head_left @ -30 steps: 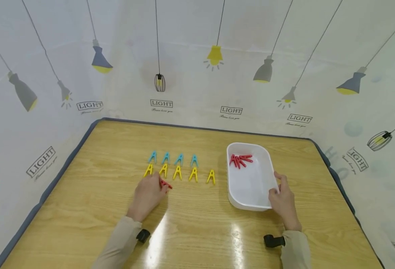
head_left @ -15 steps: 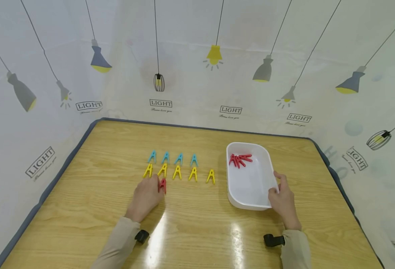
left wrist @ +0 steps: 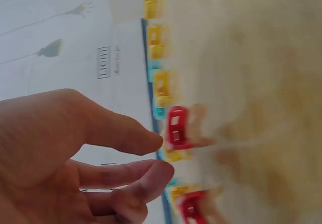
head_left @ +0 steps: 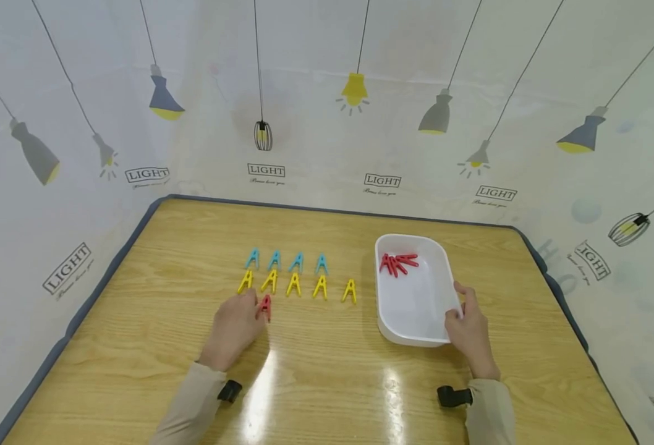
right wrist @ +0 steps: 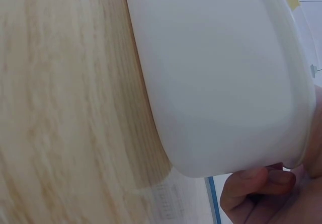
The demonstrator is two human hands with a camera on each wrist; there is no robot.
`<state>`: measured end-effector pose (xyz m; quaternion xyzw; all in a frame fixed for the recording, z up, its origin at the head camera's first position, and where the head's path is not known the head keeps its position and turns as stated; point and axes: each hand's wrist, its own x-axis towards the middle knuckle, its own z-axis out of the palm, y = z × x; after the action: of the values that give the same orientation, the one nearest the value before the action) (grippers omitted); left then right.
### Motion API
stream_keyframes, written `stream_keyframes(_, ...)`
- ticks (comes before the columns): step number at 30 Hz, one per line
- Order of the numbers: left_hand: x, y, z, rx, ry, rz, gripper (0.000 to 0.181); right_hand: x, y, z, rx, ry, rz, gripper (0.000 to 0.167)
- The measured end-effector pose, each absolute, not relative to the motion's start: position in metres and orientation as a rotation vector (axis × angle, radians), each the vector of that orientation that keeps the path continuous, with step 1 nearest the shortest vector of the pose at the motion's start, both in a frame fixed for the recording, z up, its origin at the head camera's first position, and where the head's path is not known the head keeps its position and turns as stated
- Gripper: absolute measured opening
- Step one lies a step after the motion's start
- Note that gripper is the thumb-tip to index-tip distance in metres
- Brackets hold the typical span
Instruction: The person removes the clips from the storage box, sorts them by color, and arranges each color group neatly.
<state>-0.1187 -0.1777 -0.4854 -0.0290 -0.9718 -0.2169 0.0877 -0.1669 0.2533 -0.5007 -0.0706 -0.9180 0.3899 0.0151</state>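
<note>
My left hand (head_left: 235, 327) is beside a red clothespin (head_left: 265, 306) that sits on the table in front of the yellow row. In the left wrist view, thumb and fingertips are parted with nothing between them, just short of that clothespin (left wrist: 177, 128). A second red clothespin (left wrist: 192, 208) shows lower in that view; the hand hides it in the head view. My right hand (head_left: 471, 334) grips the near right rim of a white tray (head_left: 415, 342), thumb over the edge. Inside the tray, several red clothespins (head_left: 396, 266) lie at its far left corner.
Several yellow clothespins (head_left: 293, 285) stand in a row across the table (head_left: 327, 383). Behind them is a row of several blue clothespins (head_left: 296, 262). The rightmost yellow one (head_left: 350, 290) has no blue one behind it. A printed curtain (head_left: 316, 136) surrounds the table.
The red clothespin has turned from lying slanted in my left fingers to standing in line with the others. My left hand has let go and drawn slightly left. The right hand stays put.
</note>
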Motion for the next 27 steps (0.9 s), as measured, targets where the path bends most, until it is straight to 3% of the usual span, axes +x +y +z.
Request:
stream_keyframes(3, -0.121, -0.173, -0.472, -0.103, -2.912, -0.666, 0.011, -0.168, 0.257, -0.498, -0.223, -2.852, 1.205, 0.06)
stream_keyframes(9, -0.146, -0.142, -0.447, -0.228, -2.925, -0.773, 0.021, -0.168, 0.264, -0.497, -0.253, -2.861, 1.223, 0.061)
stream_keyframes(20, -0.208, -0.023, -0.427, -0.411, -2.975, -1.01, 0.029, -0.162, 0.267, -0.503, -0.249, -2.845, 1.219, 0.06)
stream_keyframes(27, -0.232, 0.026, -0.428, -0.45, -3.009, -1.059, 0.02, -0.162, 0.259, -0.505, -0.209, -2.811, 1.207, 0.059)
